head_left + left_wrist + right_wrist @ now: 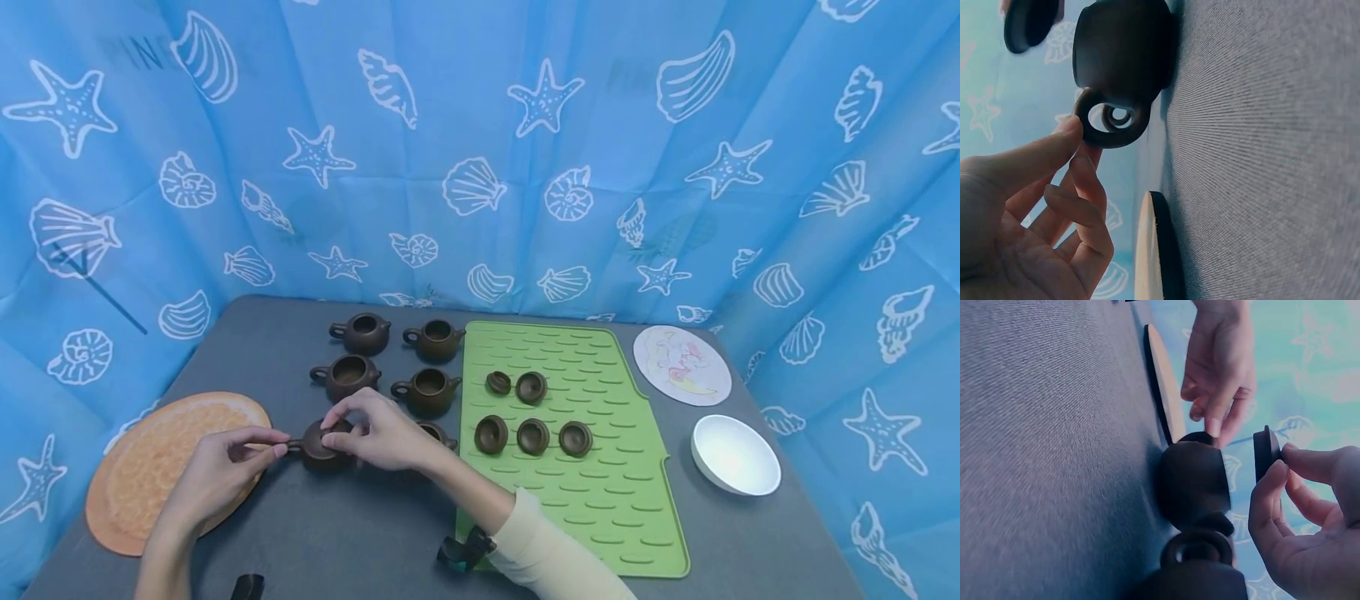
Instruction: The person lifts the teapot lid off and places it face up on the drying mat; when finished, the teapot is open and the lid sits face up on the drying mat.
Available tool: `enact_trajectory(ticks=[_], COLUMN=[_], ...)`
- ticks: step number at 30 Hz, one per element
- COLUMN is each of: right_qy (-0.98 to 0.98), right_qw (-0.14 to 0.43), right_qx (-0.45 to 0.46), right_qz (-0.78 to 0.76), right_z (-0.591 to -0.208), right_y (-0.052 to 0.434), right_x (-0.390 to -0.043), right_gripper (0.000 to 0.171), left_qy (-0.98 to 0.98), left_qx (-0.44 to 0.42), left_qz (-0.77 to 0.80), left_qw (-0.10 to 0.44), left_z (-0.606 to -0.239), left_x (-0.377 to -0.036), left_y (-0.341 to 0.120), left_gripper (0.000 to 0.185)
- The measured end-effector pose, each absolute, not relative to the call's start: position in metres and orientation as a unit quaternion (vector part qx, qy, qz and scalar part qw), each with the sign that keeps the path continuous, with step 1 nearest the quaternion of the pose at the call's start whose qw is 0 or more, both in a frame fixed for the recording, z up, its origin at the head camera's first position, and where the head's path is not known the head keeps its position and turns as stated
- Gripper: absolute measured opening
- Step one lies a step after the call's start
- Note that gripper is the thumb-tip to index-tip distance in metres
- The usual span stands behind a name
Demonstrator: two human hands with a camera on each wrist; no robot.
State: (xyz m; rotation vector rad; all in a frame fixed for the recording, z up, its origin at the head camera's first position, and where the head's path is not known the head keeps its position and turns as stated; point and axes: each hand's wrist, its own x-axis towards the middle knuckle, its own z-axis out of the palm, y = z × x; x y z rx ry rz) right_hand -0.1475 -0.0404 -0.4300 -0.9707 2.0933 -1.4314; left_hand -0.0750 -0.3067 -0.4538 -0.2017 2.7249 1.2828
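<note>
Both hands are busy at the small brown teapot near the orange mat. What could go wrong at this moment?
The right hand only pinches the lid above the teapot; it might slip and chip. The left hand touches just the handle, so the pot may tip. Another teapot stands close behind, easily knocked.

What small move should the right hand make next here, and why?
Probably lower the lid onto the teapot. The right hand pinches the lid just above the pot's mouth, not yet seated, while the left hand steadies the handle.
</note>
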Motion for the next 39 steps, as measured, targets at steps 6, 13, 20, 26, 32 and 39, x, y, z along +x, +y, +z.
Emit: enact_trajectory(ticks=[6,13,20,26,32,39], right_qy=[0.749,0.736,0.731,0.717,0.748,0.774], right_qw=[0.203,0.184,0.185,0.211,0.156,0.127], right_qx=[-0.333,-0.325,-0.328,-0.273,-0.247,-0.201], right_qz=[-0.535,-0.565,-0.569,-0.606,-0.596,-0.587], right_z=[-0.421,-0.414,-0.412,-0.409,-0.406,-0.413], right_y=[-0.011,0.037,0.085,0.127,0.168,0.214], right_x=[-0.144,-0.15,-0.161,-0.168,-0.177,-0.191], right_gripper=[0.018,0.027,0.044,0.042,0.057,0.06], left_qy=[0.902,0.903,0.903,0.904,0.903,0.903], left_qx=[-0.076,-0.077,-0.081,-0.084,-0.087,-0.088], left_qz=[0.419,0.416,0.417,0.413,0.413,0.414], left_qw=[0.069,0.071,0.07,0.072,0.074,0.071], left_z=[-0.454,-0.454,-0.454,-0.454,-0.453,-0.453], left_x=[-0.077,-0.078,-0.078,-0.078,-0.078,-0.077], left_y=[-0.308,-0.307,-0.307,-0.307,-0.306,-0.305], left_gripper=[0.028,0.028,0.027,0.028,0.028,0.028])
